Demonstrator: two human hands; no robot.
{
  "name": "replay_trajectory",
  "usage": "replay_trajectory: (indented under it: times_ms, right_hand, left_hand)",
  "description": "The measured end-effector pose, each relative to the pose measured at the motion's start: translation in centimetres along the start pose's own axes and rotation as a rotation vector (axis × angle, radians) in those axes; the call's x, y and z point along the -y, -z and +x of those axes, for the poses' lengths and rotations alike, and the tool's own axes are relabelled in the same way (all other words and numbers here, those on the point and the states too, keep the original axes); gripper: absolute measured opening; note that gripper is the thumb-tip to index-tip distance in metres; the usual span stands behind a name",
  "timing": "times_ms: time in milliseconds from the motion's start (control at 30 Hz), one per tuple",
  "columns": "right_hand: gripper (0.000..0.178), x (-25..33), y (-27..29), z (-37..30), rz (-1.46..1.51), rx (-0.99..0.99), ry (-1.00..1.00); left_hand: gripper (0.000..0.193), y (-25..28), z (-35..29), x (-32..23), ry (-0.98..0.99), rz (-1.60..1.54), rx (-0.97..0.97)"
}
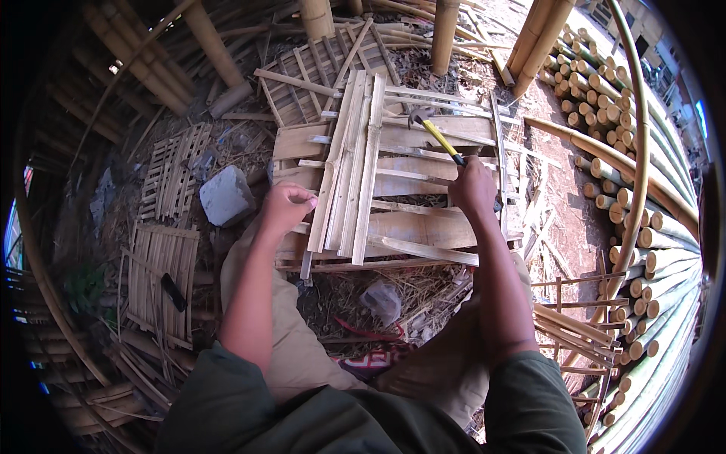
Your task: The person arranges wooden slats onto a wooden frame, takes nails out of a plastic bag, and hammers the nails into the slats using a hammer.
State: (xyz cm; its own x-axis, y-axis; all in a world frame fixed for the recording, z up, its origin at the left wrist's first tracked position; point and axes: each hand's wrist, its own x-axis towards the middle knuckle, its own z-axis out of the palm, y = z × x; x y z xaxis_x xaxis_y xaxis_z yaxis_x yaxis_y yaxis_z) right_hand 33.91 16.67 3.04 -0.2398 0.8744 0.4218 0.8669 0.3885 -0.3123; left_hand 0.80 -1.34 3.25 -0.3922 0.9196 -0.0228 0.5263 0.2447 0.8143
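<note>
My right hand (475, 189) squeezes the hammer (440, 140), right of the bamboo strips (349, 166), and my left hand (285, 206), curled by their left side, maybe pinching (I can't tell), should dodge hits.

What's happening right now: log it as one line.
left hand: curled beside bamboo slats, contents unclear | right hand: gripping yellow-handled hammer | slats: lying across plank platform | pale block: ground, left

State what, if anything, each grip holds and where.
Right grip: claw hammer, by its handle's black section. Left grip: fingertips pinched; whether on anything, I cannot tell.
</note>
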Motion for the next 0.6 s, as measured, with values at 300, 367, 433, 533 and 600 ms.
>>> replay_trajectory:
  times_ms: [300,367,433,533,600]
  right_hand:
    - [0.054,-2.7,6.8,0.2,-0.211,-0.010,-0.411]
    - [0.056,-3.6,7.3,-0.5,-0.295,-0.056,-0.375]
    - [0.065,-4.2,8.3,-0.7,-0.260,0.214,-0.637]
    - [0.067,-5.6,8.2,-0.8,-0.100,0.347,-0.701]
    - [0.071,-7.0,6.9,-1.1,0.032,0.368,-0.681]
  left_hand:
    - [0.022,-0.6,0.9,0.6,-0.037,0.028,-0.045]
    - [0.021,-0.8,1.3,0.3,-0.110,0.111,-0.048]
    - [0.021,-0.7,1.7,-0.2,0.076,0.086,0.105]
    - [0.021,-0.5,1.9,-0.9,0.178,-0.003,0.114]
    - [0.020,-0.9,2.2,-0.2,0.134,0.023,0.116]
